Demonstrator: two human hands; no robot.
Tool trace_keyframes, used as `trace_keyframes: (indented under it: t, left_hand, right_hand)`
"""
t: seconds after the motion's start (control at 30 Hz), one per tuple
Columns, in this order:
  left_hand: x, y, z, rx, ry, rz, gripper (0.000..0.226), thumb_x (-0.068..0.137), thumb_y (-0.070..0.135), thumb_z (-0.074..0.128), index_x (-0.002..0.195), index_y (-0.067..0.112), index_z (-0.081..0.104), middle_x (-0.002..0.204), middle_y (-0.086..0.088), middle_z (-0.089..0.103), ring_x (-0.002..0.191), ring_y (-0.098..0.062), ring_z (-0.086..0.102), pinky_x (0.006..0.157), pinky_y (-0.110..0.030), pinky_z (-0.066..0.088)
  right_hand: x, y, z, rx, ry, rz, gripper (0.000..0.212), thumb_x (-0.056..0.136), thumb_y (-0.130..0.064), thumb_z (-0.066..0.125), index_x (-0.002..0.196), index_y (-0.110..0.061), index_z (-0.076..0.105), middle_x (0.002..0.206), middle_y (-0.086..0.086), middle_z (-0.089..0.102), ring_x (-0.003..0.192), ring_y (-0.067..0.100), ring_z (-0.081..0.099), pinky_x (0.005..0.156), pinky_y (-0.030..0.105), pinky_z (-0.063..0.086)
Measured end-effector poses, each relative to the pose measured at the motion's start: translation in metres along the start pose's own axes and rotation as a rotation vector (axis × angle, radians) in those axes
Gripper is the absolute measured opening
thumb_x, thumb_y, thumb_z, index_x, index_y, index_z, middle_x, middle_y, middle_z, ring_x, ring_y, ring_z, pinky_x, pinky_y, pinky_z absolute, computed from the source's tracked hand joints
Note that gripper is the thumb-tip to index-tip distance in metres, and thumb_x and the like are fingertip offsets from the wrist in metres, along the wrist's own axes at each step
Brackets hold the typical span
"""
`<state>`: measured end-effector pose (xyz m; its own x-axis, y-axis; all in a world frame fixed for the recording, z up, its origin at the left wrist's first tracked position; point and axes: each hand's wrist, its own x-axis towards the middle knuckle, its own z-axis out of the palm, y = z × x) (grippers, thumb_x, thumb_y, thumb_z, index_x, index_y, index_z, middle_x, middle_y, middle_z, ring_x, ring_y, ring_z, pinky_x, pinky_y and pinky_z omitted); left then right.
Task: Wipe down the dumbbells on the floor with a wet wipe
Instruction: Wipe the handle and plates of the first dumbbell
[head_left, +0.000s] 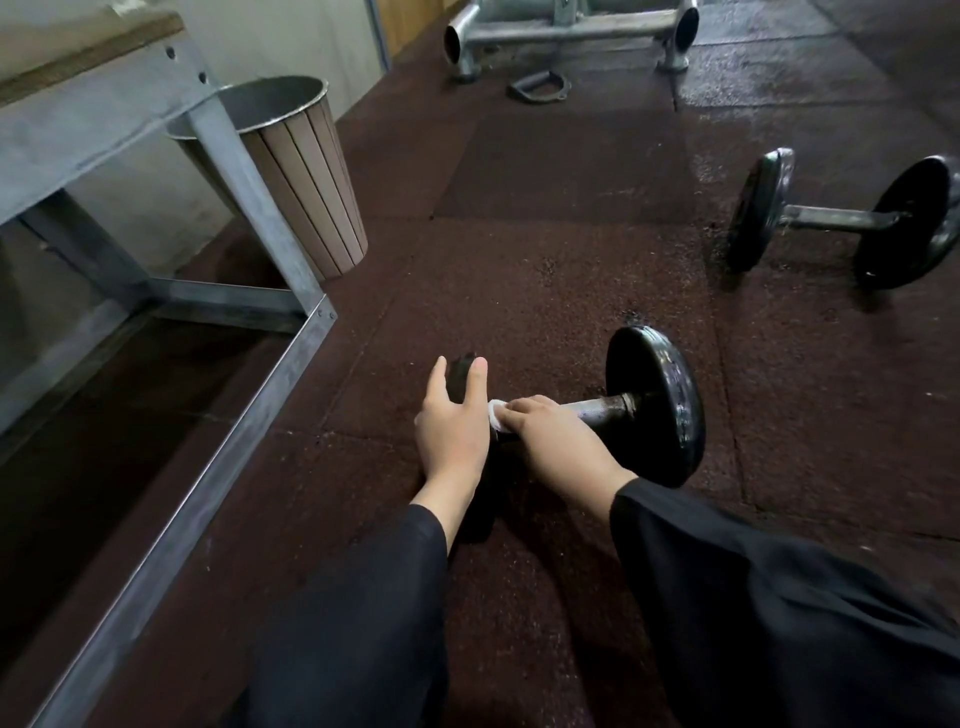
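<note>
Near dumbbell (623, 410) lying on the dark rubber floor (545, 249), toward its near edge. Left hand (449, 423) cupped over the left plate, fingers (475, 382) curled round its rim. Right hand (558, 441) on the metal handle, fingers clenched round a white wet wipe (496, 414) pressed against the bar. Second dumbbell (841, 218) well apart, near the floor's right edge. Slatted bin (291, 176) and grey metal frame (208, 218) along the left edge.
</note>
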<state>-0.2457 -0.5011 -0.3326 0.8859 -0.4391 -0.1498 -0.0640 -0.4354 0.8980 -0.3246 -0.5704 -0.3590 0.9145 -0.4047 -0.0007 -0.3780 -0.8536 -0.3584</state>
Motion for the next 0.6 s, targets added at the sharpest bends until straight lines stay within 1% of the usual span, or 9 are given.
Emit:
trace_keyframes:
  t: [0.07, 0.13, 0.17, 0.23, 0.3, 0.4, 0.43, 0.5, 0.6]
  left_hand:
    - [-0.002, 0.0, 0.0, -0.012, 0.002, 0.009, 0.057, 0.093, 0.045, 0.047, 0.143, 0.02, 0.037, 0.146, 0.0, 0.043, 0.138, -0.019, 0.035, 0.108, -0.027, 0.026]
    - [-0.004, -0.002, 0.0, -0.024, 0.007, 0.017, 0.054, 0.095, 0.044, 0.043, 0.143, 0.02, 0.037, 0.148, 0.002, 0.042, 0.138, -0.017, 0.034, 0.107, -0.025, 0.025]
    - [-0.004, -0.002, 0.0, -0.025, 0.013, 0.019, 0.052, 0.096, 0.043, 0.04, 0.143, 0.02, 0.038, 0.148, 0.003, 0.041, 0.138, -0.016, 0.033, 0.107, -0.024, 0.024]
    - [-0.003, -0.003, 0.001, -0.028, 0.033, 0.016, 0.048, 0.099, 0.039, 0.034, 0.143, 0.019, 0.039, 0.148, 0.003, 0.041, 0.138, -0.015, 0.034, 0.105, -0.02, 0.023]
    - [-0.002, -0.004, 0.001, -0.05, 0.046, 0.007, 0.046, 0.101, 0.035, 0.03, 0.142, 0.019, 0.04, 0.148, 0.003, 0.042, 0.138, -0.014, 0.034, 0.102, -0.016, 0.022]
    - [-0.004, -0.007, 0.001, -0.077, 0.048, 0.02, 0.045, 0.102, 0.031, 0.026, 0.142, 0.018, 0.039, 0.148, 0.003, 0.041, 0.138, -0.012, 0.034, 0.099, -0.012, 0.021]
    - [-0.006, -0.008, 0.0, -0.084, 0.053, 0.032, 0.044, 0.102, 0.029, 0.025, 0.142, 0.018, 0.039, 0.148, 0.003, 0.041, 0.138, -0.012, 0.034, 0.097, -0.01, 0.021]
    - [-0.008, -0.011, 0.001, -0.097, 0.067, 0.051, 0.044, 0.102, 0.027, 0.025, 0.142, 0.018, 0.04, 0.148, 0.002, 0.041, 0.137, -0.011, 0.035, 0.091, -0.006, 0.021]
    - [-0.01, -0.015, 0.001, -0.103, 0.077, 0.052, 0.043, 0.102, 0.027, 0.025, 0.141, 0.019, 0.041, 0.147, 0.002, 0.042, 0.137, -0.012, 0.036, 0.087, -0.004, 0.021]
  right_hand:
    - [-0.01, 0.003, -0.003, 0.077, 0.029, -0.038, 0.041, 0.088, 0.001, 0.043, 0.126, -0.007, 0.055, 0.125, 0.007, 0.057, 0.119, 0.023, 0.046, 0.102, 0.025, 0.03]
    - [-0.012, 0.005, -0.003, 0.066, 0.034, -0.033, 0.043, 0.089, 0.001, 0.043, 0.13, -0.01, 0.053, 0.13, 0.005, 0.054, 0.126, 0.021, 0.043, 0.104, 0.027, 0.032]
    - [-0.009, 0.003, -0.002, 0.036, 0.023, -0.009, 0.042, 0.09, 0.0, 0.042, 0.129, -0.01, 0.053, 0.129, 0.005, 0.054, 0.126, 0.022, 0.042, 0.103, 0.03, 0.035]
    - [0.001, -0.003, 0.002, -0.001, 0.0, 0.055, 0.034, 0.091, -0.002, 0.041, 0.121, -0.008, 0.055, 0.121, 0.008, 0.057, 0.118, 0.026, 0.047, 0.098, 0.033, 0.038]
    - [0.005, -0.009, 0.006, 0.022, 0.012, 0.082, 0.031, 0.091, -0.002, 0.04, 0.117, -0.005, 0.057, 0.117, 0.01, 0.059, 0.114, 0.027, 0.049, 0.097, 0.034, 0.039]
    - [-0.01, -0.009, 0.01, 0.087, 0.089, 0.02, 0.039, 0.088, 0.003, 0.043, 0.125, -0.001, 0.054, 0.127, 0.013, 0.055, 0.123, 0.029, 0.045, 0.11, 0.03, 0.03]
    - [-0.017, -0.009, 0.007, 0.089, 0.093, -0.003, 0.043, 0.088, 0.003, 0.043, 0.13, -0.002, 0.05, 0.132, 0.012, 0.052, 0.128, 0.027, 0.042, 0.11, 0.029, 0.027]
    - [-0.02, -0.008, 0.006, 0.053, 0.075, 0.006, 0.044, 0.092, -0.002, 0.04, 0.136, -0.007, 0.045, 0.139, 0.007, 0.046, 0.132, 0.022, 0.037, 0.109, 0.027, 0.028]
    - [-0.008, -0.009, 0.01, 0.031, 0.078, 0.094, 0.035, 0.095, -0.007, 0.038, 0.127, -0.007, 0.052, 0.131, 0.007, 0.052, 0.125, 0.022, 0.042, 0.103, 0.032, 0.036]
